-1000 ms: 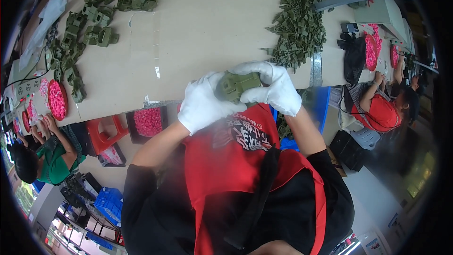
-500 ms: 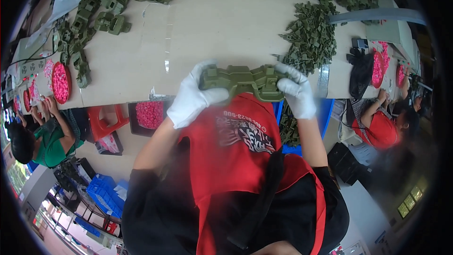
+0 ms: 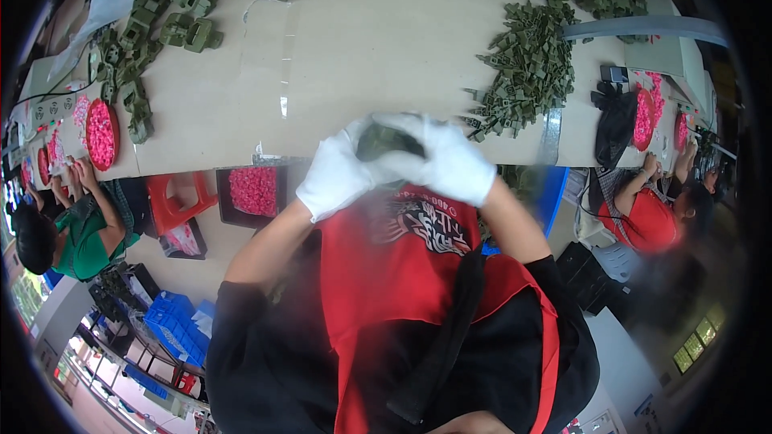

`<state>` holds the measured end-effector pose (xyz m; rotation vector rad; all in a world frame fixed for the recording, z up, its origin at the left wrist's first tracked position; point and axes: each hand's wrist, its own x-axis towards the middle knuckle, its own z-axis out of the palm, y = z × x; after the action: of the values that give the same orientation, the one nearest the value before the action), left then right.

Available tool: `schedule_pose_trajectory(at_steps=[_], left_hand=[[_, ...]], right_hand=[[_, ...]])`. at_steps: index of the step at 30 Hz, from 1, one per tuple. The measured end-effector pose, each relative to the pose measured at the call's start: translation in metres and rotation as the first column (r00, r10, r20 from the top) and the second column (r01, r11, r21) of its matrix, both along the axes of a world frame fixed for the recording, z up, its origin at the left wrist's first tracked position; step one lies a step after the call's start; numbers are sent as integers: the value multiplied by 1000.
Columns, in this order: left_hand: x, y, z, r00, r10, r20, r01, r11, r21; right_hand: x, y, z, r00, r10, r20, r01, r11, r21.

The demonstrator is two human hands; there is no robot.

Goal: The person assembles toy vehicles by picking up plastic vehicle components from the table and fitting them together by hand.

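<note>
Both hands wear white gloves and meet in front of my chest, at the near edge of the table. Between them is an olive-green moulded plastic part (image 3: pixel 389 141), mostly covered by the gloves. My left hand (image 3: pixel 341 170) is closed round its left side. From the right, my right hand (image 3: pixel 452 162) wraps over the other side, its fingers reaching close to the left ones. Motion smears the part a little, so its outline is hard to read.
On the pale table (image 3: pixel 346 40) lie larger green plastic parts (image 3: pixel 191 32) at the left and a heap of small green parts (image 3: pixel 527 64) at the right. A grey bar (image 3: pixel 643 26) juts in. Co-workers sit on both sides, near bowls of pink pieces (image 3: pixel 101 135).
The part was held lengthwise between widely spaced hands. My right hand has moved left, the hands have come together, and the part is turned and mostly hidden now.
</note>
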<state>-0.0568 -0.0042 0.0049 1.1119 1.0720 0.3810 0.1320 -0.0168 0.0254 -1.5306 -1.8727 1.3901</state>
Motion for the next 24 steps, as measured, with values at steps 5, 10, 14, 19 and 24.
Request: schedule_pose_trajectory(at_steps=[5,10,14,19,24], left_hand=[[5,6,11,984,-121,-134,146,970,196],[4,10,4,986,-137,-92,150,976,159],[13,23,-11,984,-177,-30,178,984,22],[18,37,-4,991,-122,-61,130,976,172],[44,56,15,940,-278,-196,330,886,325]], right_hand=[[20,-6,-10,1000,-11,2,11,989,-150],[8,-15,-10,983,-181,-24,174,969,-176],[16,-9,-20,948,-302,-100,245,893,-377],[60,10,-11,983,174,62,-173,985,-21],[51,-8,-25,984,-79,160,81,997,-4]])
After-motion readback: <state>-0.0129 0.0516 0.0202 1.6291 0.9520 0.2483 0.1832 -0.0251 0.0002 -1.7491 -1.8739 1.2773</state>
